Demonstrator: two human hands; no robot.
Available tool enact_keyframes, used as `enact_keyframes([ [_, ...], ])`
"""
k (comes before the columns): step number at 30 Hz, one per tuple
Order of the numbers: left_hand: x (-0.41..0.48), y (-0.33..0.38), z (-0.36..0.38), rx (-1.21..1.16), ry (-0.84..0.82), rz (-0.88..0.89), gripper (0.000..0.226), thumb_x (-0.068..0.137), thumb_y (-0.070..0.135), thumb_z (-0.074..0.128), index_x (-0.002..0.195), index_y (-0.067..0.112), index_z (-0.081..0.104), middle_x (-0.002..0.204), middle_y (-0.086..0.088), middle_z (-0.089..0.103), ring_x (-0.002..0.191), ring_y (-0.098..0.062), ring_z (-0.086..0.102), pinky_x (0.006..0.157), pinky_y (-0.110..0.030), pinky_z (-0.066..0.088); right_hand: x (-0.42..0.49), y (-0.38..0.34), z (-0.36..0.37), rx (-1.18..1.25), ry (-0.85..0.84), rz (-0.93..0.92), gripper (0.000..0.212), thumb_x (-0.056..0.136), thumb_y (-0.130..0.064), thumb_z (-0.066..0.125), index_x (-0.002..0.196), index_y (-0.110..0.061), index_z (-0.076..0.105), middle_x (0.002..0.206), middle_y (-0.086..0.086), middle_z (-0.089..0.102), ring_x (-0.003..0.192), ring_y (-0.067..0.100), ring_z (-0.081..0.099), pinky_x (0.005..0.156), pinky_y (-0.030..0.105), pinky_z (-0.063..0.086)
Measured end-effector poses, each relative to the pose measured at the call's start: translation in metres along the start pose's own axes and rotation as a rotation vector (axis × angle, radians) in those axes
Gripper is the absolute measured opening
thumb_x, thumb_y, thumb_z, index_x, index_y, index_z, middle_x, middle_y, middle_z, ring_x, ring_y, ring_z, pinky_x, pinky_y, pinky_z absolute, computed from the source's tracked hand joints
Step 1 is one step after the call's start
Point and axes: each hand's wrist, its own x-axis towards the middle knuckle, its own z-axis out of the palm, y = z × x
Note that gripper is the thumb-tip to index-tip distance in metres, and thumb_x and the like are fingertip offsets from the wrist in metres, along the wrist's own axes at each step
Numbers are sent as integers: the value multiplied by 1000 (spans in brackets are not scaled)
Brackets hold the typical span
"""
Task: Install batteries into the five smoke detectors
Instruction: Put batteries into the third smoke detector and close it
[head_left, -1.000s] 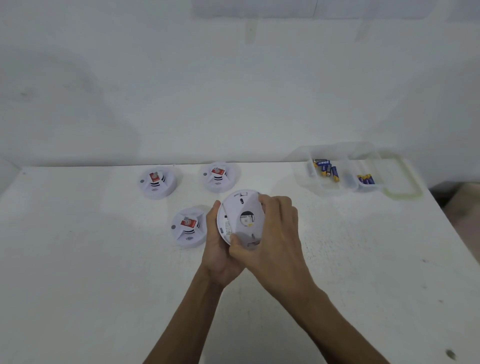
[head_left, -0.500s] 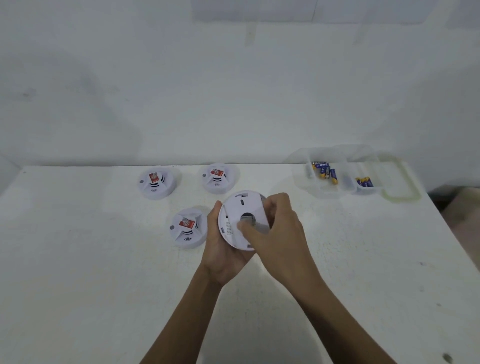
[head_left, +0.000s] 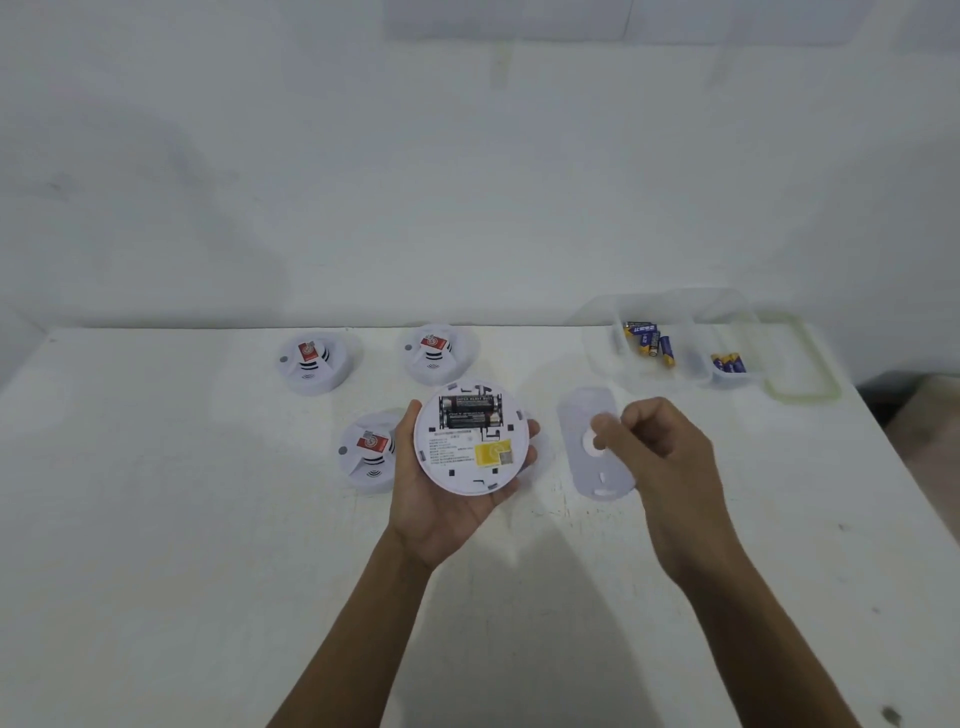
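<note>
My left hand (head_left: 441, 514) holds a round white smoke detector (head_left: 470, 441) upright with its back facing me. Its black battery compartment (head_left: 470, 410) lies uncovered near the top; I cannot tell whether cells are in it. A yellow label sits lower on the back. My right hand (head_left: 670, 457) pinches the detached white back plate (head_left: 584, 415) to the right of the detector, low over the table and blurred. Three other detectors (head_left: 310, 362) (head_left: 435, 353) (head_left: 366, 452) lie on the table with red stickers on top.
A clear plastic box (head_left: 602, 358) at the back right holds several blue batteries (head_left: 649, 340) in one compartment and a few more batteries (head_left: 728, 362) in another. Its green-rimmed lid (head_left: 800, 364) lies just right of it. The white table (head_left: 156, 519) meets a white wall behind.
The back plate has come off the detector. My right hand has carried it away to the right, and the battery compartment now shows. My left hand stays in place.
</note>
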Motion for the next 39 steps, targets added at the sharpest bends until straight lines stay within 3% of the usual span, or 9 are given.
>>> enact_keyframes([
  [4, -2, -1, -3, -95, -45, -38, 79, 86, 63, 47, 139, 5, 41, 139, -29, 43, 123, -43, 47, 95, -49, 45, 5, 30, -12, -127, 47, 43, 19, 87, -20, 66, 75, -6, 60, 76, 11, 66, 67, 20, 56, 63, 28, 44],
  [8, -2, -3, -3, -112, -38, -52, 79, 84, 64, 49, 138, 7, 44, 137, -27, 45, 121, -42, 49, 95, -49, 45, 4, 61, -12, -339, -11, 11, 22, 88, -23, 65, 70, -14, 57, 59, -1, 59, 52, 11, 53, 55, 22, 44],
  [11, -3, -4, -4, -43, -42, -45, 77, 84, 65, 46, 137, 9, 46, 137, -23, 47, 121, -38, 49, 99, -45, 43, 3, 86, -9, -554, -49, -35, 15, 87, -17, 65, 73, -17, 59, 67, -9, 62, 59, 4, 57, 56, 10, 40],
  [18, -5, -3, -3, -25, -50, -62, 82, 84, 66, 46, 140, 6, 41, 139, -25, 45, 120, -38, 50, 98, -43, 42, 2, 127, -5, -861, -74, -144, 11, 88, -18, 62, 77, -15, 62, 71, -5, 59, 63, 9, 53, 56, 8, 33],
  [24, -7, -5, -3, -80, -67, -73, 81, 83, 65, 48, 140, 7, 41, 137, -26, 46, 117, -40, 51, 92, -45, 48, 5, 133, -6, -868, -99, -95, 17, 89, -13, 61, 76, -6, 68, 75, -2, 53, 72, 18, 55, 58, 6, 30],
  [27, -7, -6, -3, -145, -84, -71, 83, 84, 61, 52, 144, 7, 33, 137, -28, 44, 118, -43, 50, 92, -49, 47, 2, 112, -6, -779, -81, -203, 12, 88, -9, 63, 78, -8, 70, 76, -9, 58, 67, 10, 53, 62, 4, 31],
  [30, -6, -6, -3, -112, -87, -82, 79, 85, 61, 49, 141, 6, 38, 137, -29, 44, 119, -42, 49, 98, -48, 44, -2, 83, -3, -662, -41, -265, 14, 88, -10, 63, 78, -19, 66, 75, -7, 65, 66, 3, 57, 62, 5, 37],
  [35, -4, -10, -9, -100, -82, -82, 80, 87, 61, 44, 146, 8, 29, 140, -28, 41, 124, -43, 44, 98, -50, 42, -16, 20, 12, -420, 19, -380, 10, 87, -9, 61, 84, -17, 68, 77, -17, 65, 77, 3, 60, 65, 5, 44],
  [39, -3, -10, -4, 0, -47, -14, 71, 86, 59, 50, 139, 12, 43, 139, -22, 46, 124, -41, 47, 101, -52, 38, -24, -6, 26, -373, -107, -334, 12, 90, -15, 60, 90, -22, 69, 81, -22, 66, 79, -3, 61, 64, 5, 44],
])
